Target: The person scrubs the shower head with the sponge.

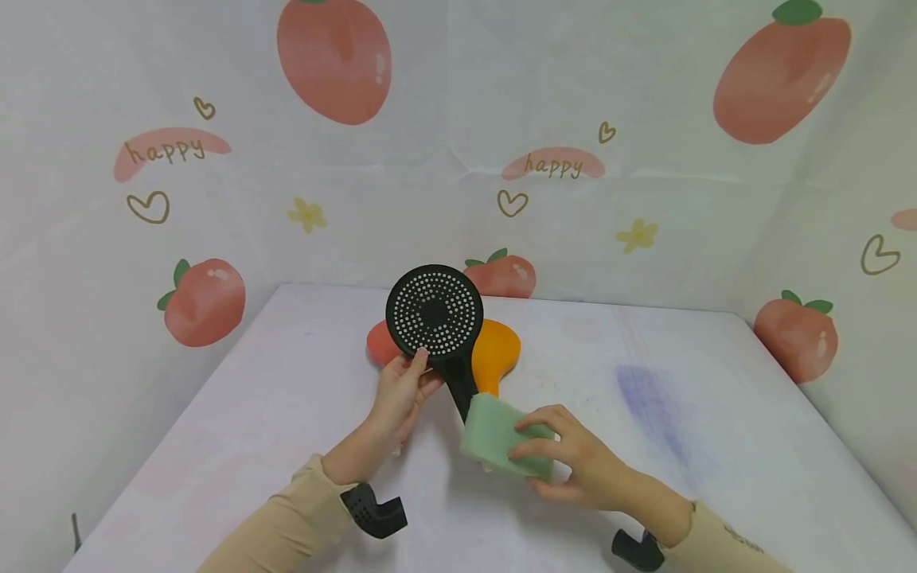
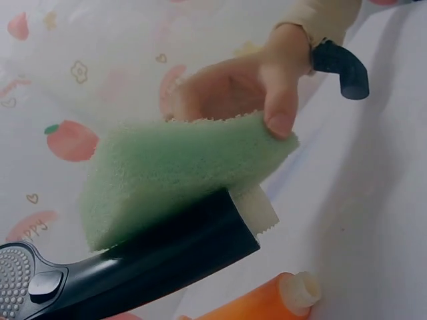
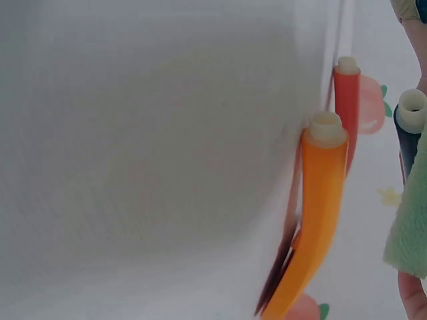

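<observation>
My left hand grips a black shower head just below its round spray face, which is turned toward me with its pale nozzles showing. A light green sponge is in my right hand, pinched between thumb and fingers. In the left wrist view the sponge lies along the black handle, close to its pale threaded end. Behind the black one, an orange shower head and a red shower head lie on the table, partly hidden.
The white table bears a bluish-purple smudge at the right. A white fruit-print backdrop stands behind it. Each wrist carries a black camera mount. The right wrist view shows the orange handle and red handle with pale threaded ends.
</observation>
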Tool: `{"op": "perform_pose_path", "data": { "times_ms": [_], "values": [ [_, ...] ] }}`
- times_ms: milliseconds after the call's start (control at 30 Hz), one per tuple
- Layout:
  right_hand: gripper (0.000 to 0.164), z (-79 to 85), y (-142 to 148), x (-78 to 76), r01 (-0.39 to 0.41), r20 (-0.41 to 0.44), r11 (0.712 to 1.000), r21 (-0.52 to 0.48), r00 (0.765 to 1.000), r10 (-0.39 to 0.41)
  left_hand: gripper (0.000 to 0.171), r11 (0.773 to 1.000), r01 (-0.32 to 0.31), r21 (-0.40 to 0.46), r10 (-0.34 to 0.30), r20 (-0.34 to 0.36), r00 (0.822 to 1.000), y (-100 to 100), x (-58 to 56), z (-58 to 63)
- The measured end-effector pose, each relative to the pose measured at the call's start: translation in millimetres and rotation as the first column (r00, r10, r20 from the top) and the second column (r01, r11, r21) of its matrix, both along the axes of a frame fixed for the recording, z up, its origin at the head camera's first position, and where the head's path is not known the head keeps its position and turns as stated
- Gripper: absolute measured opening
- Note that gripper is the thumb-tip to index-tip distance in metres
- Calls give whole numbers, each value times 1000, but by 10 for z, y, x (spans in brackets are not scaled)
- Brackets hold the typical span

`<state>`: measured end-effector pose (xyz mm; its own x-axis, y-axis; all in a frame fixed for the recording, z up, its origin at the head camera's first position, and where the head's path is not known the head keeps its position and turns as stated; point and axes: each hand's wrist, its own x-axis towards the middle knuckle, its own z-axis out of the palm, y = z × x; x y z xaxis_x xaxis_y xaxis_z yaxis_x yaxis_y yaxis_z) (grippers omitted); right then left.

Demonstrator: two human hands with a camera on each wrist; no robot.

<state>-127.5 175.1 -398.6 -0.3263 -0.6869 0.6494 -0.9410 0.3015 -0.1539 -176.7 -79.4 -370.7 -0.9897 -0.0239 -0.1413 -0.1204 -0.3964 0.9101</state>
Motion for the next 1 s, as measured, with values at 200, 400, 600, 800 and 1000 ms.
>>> {"op": "perform_pose_path", "data": {
  "times_ms": [200,400,600,800,1000],
  "values": [
    [25,-1,-71,-64,104,23,992,-76,994,-102,37,1000,26,7,-27,23,999,24,32,17],
    [29,-27,-166,-113,184,145,961,-204,977,-156,35,996,91,22,-91,12,996,63,79,48],
    [39,19,-196,-90,188,223,955,-228,965,-137,34,994,110,27,-110,-19,994,62,69,58],
    [39,16,-171,-90,156,222,965,-211,969,-108,37,993,105,54,-103,-44,994,36,48,52],
    [39,8,-116,-58,135,258,979,-150,962,-93,38,996,63,67,-60,-58,997,19,46,64]
  ]
}}
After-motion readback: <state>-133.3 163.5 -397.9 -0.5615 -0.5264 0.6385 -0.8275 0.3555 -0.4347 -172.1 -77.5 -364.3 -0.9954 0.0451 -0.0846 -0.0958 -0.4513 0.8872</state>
